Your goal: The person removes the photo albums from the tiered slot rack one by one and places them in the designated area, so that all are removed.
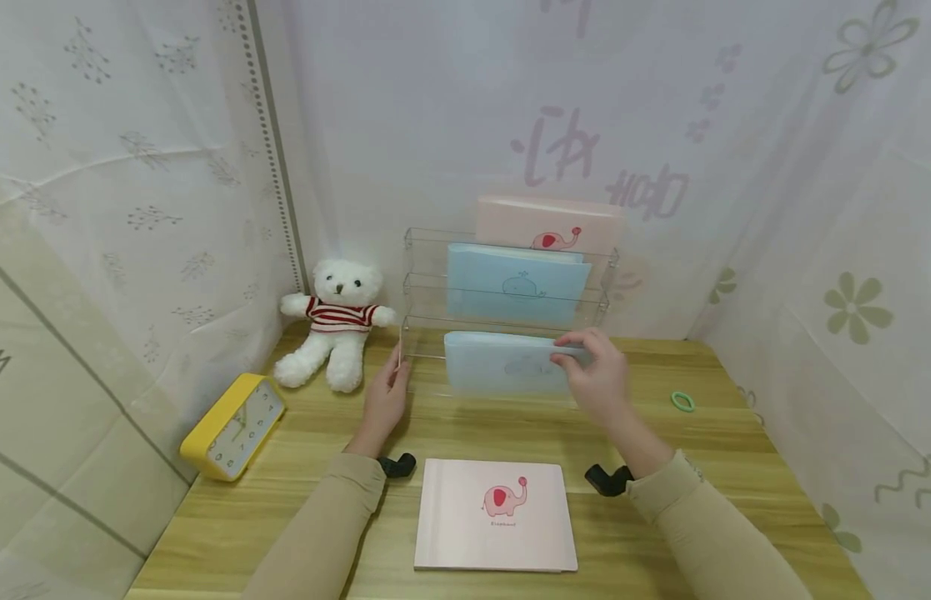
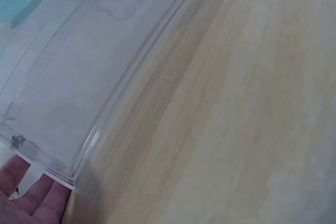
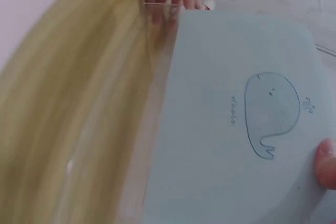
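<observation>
My right hand (image 1: 602, 377) pinches the upper right corner of a pale blue whale booklet (image 1: 483, 365) in the lowest tier of a clear acrylic rack (image 1: 427, 357). In the right wrist view my thumb (image 3: 326, 163) lies on the booklet's front cover, beside the whale drawing; the fingers behind it are hidden. At the rack's left end, my left hand (image 1: 386, 400) rests against the side panel. The left wrist view has its fingers (image 2: 39, 192) extended along the outside of that panel. Another blue whale booklet (image 1: 480, 279) stands in the middle tier, with a pink elephant booklet (image 1: 510, 218) behind it.
Another pink elephant booklet (image 1: 465, 533) lies flat on the wooden table (image 1: 645, 533) in front of the rack. A white teddy bear (image 1: 337, 333) in a striped top sits left of it, near a yellow clock (image 1: 232, 429). A green ring (image 1: 683, 402) lies to the right.
</observation>
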The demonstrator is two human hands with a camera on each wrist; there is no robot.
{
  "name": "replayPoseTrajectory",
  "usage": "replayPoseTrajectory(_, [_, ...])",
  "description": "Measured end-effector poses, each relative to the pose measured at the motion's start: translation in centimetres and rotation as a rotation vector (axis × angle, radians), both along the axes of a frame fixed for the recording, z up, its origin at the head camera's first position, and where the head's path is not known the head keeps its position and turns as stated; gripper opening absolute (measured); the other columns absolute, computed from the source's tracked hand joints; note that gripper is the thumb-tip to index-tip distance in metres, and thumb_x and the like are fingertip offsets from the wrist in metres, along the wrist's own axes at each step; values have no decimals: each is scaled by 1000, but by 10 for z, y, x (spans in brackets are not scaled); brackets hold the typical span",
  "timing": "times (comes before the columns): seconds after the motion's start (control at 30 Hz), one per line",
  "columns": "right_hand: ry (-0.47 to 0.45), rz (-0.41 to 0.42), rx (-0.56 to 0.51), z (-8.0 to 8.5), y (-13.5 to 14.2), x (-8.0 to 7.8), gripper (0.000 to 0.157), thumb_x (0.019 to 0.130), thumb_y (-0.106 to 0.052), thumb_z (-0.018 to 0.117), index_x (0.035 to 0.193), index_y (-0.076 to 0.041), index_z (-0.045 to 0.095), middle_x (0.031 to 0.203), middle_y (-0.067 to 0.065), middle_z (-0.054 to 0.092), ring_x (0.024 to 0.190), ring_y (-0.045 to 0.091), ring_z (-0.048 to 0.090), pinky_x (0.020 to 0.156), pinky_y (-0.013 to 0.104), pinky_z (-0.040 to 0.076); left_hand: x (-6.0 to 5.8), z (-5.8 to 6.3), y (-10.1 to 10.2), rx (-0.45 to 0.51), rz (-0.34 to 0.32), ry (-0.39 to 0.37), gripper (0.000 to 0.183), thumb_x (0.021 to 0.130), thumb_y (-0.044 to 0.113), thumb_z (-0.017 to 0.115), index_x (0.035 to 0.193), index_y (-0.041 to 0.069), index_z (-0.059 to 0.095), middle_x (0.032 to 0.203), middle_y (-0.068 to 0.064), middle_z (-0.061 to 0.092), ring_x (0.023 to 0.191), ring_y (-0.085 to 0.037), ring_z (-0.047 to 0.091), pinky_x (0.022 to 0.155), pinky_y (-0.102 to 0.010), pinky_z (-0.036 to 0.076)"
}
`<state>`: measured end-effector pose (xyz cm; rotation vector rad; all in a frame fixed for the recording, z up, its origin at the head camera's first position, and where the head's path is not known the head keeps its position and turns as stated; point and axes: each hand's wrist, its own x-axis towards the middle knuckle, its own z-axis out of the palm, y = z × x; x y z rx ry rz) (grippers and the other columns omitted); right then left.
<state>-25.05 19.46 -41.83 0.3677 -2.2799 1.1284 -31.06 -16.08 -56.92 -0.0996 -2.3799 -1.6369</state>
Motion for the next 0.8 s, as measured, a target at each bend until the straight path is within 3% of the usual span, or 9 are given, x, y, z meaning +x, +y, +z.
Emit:
replayPoseTrajectory(0.13, [-161,35,48,-18,2,4,16,92,-9,90,105,-11,81,111,8,77,110,31,74,77,29,54,0,-1,-1,1,-8,-9,56,119,34,49,174,30,37,167,-23,53,147,-47,59,123,-64,47])
replayPoseTrajectory(0.23, [-288,66,51,-27,3,4,18,92,-9,89,107,-12,81,116,9,78,116,33,73,84,34,57,0,-2,0,-1,-9,-10,56,119,33,49,174,31,36,168,-22,52,148,-46,59,123,-65,46])
replayPoseTrajectory(0.4, [-472,80,52,-32,3,3,17,95,-8,86,111,-11,80,122,12,80,126,35,70,104,53,56,0,-1,0,1,-12,-4,56,119,35,49,174,31,37,169,-22,51,147,-47,59,122,-65,47])
replayPoseTrajectory(0.57, [-521,99,125,-38,3,-2,20,98,-10,84,117,-13,78,128,11,79,128,37,69,109,58,55,0,-1,-1,3,-8,3,57,119,37,50,174,29,38,168,-22,51,148,-47,58,123,-65,46])
replayPoseTrajectory(0.8, [-467,147,243,-58,9,-11,30,98,-10,83,126,-15,75,138,11,75,135,38,66,113,60,55,-1,-2,0,1,3,-4,56,119,32,51,173,28,39,169,-22,50,147,-47,59,123,-65,46])
